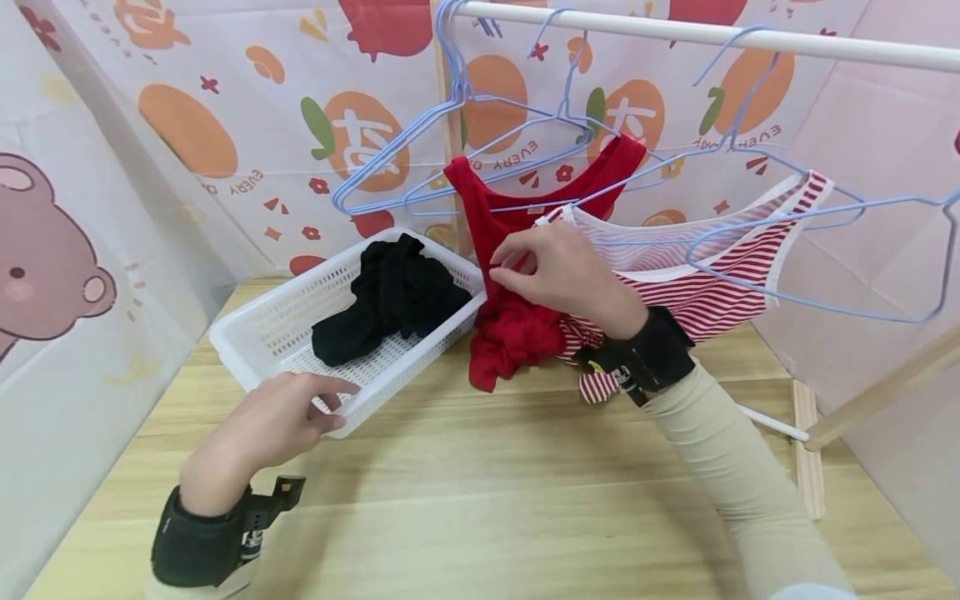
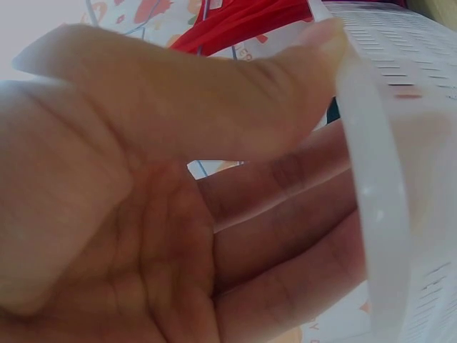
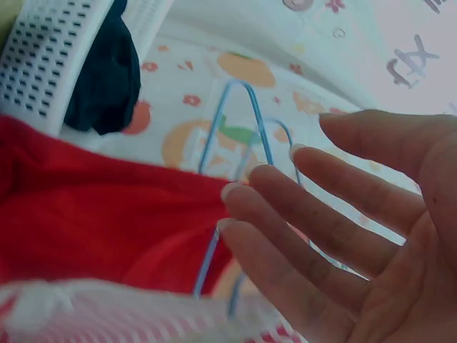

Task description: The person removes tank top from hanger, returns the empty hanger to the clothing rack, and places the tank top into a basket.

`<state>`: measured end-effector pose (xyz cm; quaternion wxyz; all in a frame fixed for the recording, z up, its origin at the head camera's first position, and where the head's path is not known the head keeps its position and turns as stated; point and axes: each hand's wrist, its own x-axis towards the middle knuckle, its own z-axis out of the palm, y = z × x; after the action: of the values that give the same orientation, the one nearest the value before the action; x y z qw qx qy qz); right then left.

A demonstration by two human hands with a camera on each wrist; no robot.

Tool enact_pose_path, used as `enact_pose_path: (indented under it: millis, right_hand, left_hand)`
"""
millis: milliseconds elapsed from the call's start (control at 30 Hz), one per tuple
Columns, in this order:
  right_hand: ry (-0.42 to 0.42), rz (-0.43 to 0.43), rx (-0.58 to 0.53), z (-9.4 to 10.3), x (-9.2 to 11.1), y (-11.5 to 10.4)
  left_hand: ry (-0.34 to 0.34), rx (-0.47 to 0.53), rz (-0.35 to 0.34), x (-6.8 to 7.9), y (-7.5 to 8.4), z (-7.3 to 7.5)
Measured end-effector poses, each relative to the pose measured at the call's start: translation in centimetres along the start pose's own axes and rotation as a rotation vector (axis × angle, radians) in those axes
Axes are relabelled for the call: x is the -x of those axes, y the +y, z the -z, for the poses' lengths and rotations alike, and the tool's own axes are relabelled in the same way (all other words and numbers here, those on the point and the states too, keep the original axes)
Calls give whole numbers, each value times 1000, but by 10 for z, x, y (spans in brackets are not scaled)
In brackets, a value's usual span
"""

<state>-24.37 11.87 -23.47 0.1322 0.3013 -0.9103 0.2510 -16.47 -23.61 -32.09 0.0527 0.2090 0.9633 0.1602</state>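
Note:
My left hand (image 1: 277, 421) pinches the near rim of a white plastic basket (image 1: 251, 333); in the left wrist view the thumb (image 2: 285, 93) lies along the rim and the other fingers reach behind it. Inside the basket lies a crumpled black garment (image 1: 397, 296). My right hand (image 1: 562, 271) is raised in front of a red sleeveless top (image 1: 480, 208) on a blue hanger, its fingers loosely bent with nothing between them in the right wrist view. Beside it, a red-and-white striped top (image 1: 720, 304) hangs on another blue hanger, partly behind the right hand and forearm.
A white rail (image 1: 675, 32) crosses the top and carries several blue hangers (image 1: 420, 142). Its wooden stand foot (image 1: 808, 450) rests on the wood-grain table (image 1: 480, 517) at right. Printed cloth (image 1: 285, 167) closes off the back.

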Motion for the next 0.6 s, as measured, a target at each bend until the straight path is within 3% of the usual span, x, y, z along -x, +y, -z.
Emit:
enact_pose_path:
  millis: [267, 467, 600]
  right_hand:
    - [137, -40, -20, 24, 11, 8]
    - [177, -147, -12, 41, 17, 16]
    - [260, -214, 49, 50, 23, 24]
  left_hand:
    - [-3, 2, 8, 1, 1, -1]
    - [-4, 0, 10, 1, 1, 0]
    - [-9, -2, 13, 1, 1, 1]
